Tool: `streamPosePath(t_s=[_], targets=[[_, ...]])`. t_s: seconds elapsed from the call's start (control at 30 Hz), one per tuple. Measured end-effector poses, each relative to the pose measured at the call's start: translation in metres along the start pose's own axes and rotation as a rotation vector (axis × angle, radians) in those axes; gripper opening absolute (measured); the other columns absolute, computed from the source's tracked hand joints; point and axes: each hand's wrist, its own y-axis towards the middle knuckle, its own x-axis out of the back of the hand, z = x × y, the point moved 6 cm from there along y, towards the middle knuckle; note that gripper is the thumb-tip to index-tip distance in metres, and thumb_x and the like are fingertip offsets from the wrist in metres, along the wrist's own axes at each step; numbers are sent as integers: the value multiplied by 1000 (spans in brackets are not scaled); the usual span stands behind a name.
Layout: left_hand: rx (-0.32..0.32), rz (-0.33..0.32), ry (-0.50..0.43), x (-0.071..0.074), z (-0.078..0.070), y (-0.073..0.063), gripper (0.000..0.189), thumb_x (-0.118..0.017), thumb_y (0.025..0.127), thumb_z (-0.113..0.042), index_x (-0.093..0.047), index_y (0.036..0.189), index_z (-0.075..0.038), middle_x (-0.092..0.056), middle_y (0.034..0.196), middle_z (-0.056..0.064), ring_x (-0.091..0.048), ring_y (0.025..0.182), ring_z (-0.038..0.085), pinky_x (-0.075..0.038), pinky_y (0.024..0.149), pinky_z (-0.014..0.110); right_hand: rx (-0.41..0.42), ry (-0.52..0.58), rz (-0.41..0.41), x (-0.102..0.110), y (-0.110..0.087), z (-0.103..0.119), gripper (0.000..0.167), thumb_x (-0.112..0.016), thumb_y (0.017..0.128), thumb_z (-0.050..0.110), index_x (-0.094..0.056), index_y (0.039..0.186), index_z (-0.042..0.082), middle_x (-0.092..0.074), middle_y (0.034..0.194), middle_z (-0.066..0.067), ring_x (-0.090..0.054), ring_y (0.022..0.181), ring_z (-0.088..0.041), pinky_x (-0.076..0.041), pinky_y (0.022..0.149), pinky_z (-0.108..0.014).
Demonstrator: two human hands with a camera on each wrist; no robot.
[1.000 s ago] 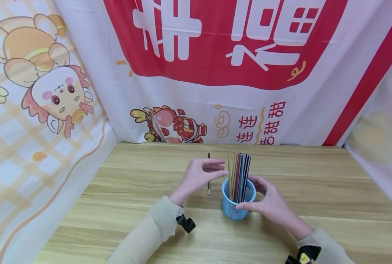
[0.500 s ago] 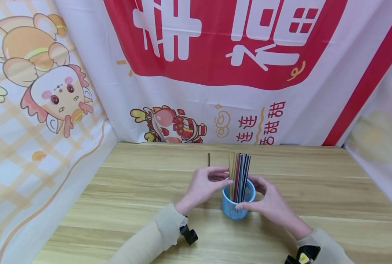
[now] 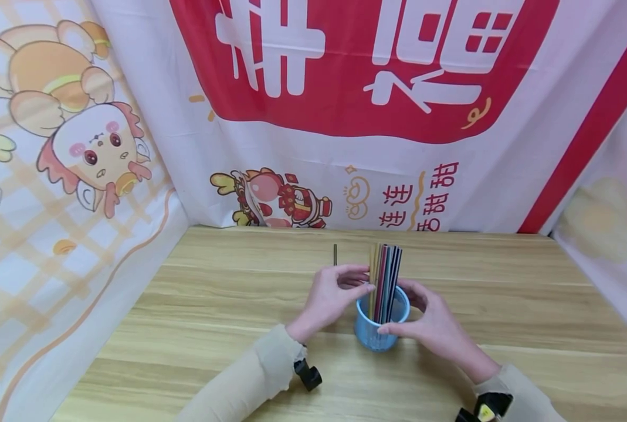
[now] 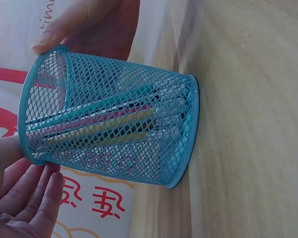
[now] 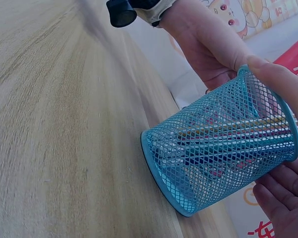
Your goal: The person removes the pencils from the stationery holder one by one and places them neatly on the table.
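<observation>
A blue mesh pen cup [image 3: 375,339] stands upright on the table, holding several pencils [image 3: 385,284] with yellow, red, teal and dark barrels. My right hand [image 3: 433,322] grips the cup's rim from the right, thumb at the front and fingers behind, also seen with the right hand [image 5: 283,196] in the right wrist view. From the left, my left hand [image 3: 334,295] reaches over the rim. Its thumb tip is at the yellow pencils, its fingers extended behind them. In the left wrist view, the left hand's fingers [image 4: 42,196] are relaxed alongside the cup's mouth.
One dark pencil [image 3: 335,255] lies on the wooden table [image 3: 229,293] behind my left hand, which hides its lower part. A printed red and white cloth [image 3: 345,70] hangs along the table's back edge, and a cartoon-patterned cloth [image 3: 70,146] borders the left side.
My left hand has moved right and slightly down to the pencils, covering part of the lying pencil. The leftmost pencil now stands closer to the others. The right hand and cup have stayed still.
</observation>
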Motion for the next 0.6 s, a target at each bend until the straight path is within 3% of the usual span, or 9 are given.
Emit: streamPosePath(t_s=[0.3,0.6], targets=[[-16,-21,-6,-2,0,1,42,-87,92,-17,-75,131,-8,-82,117,9,-78,102,17,-64,88,20,3,15,1,-1,-1,-1,91,-99,77,32,-55,152,4,-67,147,-17,-68,131,-36,-54,114,-58],[-24,-41,-22,-2,1,0,39,-86,93,-17,-76,129,-11,-82,117,9,-79,104,19,-64,90,20,1,35,7,-1,-1,-2,90,-99,78,30,-55,152,3,-66,148,-19,-66,132,-39,-53,115,-61]])
